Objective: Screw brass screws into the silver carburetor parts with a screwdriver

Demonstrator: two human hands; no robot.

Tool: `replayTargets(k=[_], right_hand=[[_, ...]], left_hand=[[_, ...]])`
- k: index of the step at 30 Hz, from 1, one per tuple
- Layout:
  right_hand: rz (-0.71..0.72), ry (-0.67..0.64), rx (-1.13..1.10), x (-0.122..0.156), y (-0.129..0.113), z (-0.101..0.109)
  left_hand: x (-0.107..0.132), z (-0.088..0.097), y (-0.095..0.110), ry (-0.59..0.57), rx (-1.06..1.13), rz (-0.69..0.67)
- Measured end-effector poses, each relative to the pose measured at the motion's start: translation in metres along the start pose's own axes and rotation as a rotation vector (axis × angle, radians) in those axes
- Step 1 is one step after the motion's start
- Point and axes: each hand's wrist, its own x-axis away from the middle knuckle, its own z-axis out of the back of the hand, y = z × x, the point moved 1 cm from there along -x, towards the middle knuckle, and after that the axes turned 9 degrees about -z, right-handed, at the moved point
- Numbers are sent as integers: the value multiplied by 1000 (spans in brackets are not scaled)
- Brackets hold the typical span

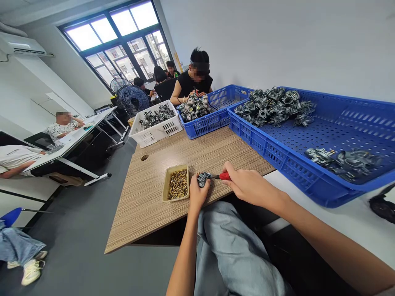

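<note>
A small grey metal part [203, 179] sits at the near edge of a wood-grain counter [142, 205], just right of a shallow tray [165, 186] of loose brass pieces; the left hand [198, 195] has its fingers clamped around the part; the right hand [248, 185] has its fingers closed on the red handle of a slim tool [225, 176], whose shaft points at the part; the metal looks hard, stiff and moderately heavy for its size, likely slippery on smooth faces yet hardly fragile; its solid body seems the best hold, with fingers clear of the tool's tip.
</note>
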Motion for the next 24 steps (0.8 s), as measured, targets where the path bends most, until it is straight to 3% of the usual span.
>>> replayTargets(k=[24], right_hand=[[-48,15,80,-2,-1,1]], left_hand=[[0,0,0,5,-10,6]])
